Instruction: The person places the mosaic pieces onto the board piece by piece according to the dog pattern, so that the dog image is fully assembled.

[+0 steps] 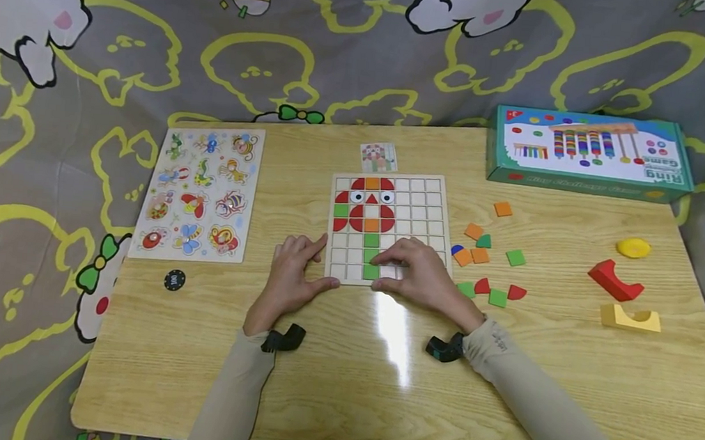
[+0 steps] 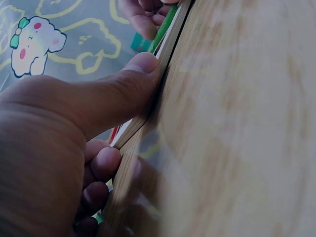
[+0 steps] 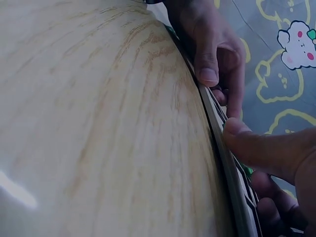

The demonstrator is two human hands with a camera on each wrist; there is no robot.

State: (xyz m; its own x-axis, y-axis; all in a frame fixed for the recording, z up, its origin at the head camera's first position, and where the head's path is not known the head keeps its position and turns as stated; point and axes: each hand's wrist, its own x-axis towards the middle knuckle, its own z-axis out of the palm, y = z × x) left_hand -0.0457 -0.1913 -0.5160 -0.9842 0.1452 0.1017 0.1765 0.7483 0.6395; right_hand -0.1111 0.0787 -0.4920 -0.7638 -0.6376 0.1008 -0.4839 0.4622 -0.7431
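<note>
Left hand (image 1: 291,274), thumb (image 1: 324,286) extended, right hand (image 1: 420,275) nearby, both forearms (image 1: 230,391) sleeved

On the glossy wood-grain counter (image 1: 337,393) lie a white insect-picture board (image 1: 200,195), round black chip (image 1: 174,280), square wooden grid board (image 1: 430,216), small picture card (image 1: 378,157), flat coloured tiles (image 1: 480,255), teal cardboard box (image 1: 591,158), yellow oval piece (image 1: 633,248), red notched block (image 1: 614,283) and yellow notched block (image 1: 630,320).

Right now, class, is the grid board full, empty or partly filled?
Partly filled: in the head view, coloured pieces lie on the grid board, while its right-hand columns show bare squares.
</note>
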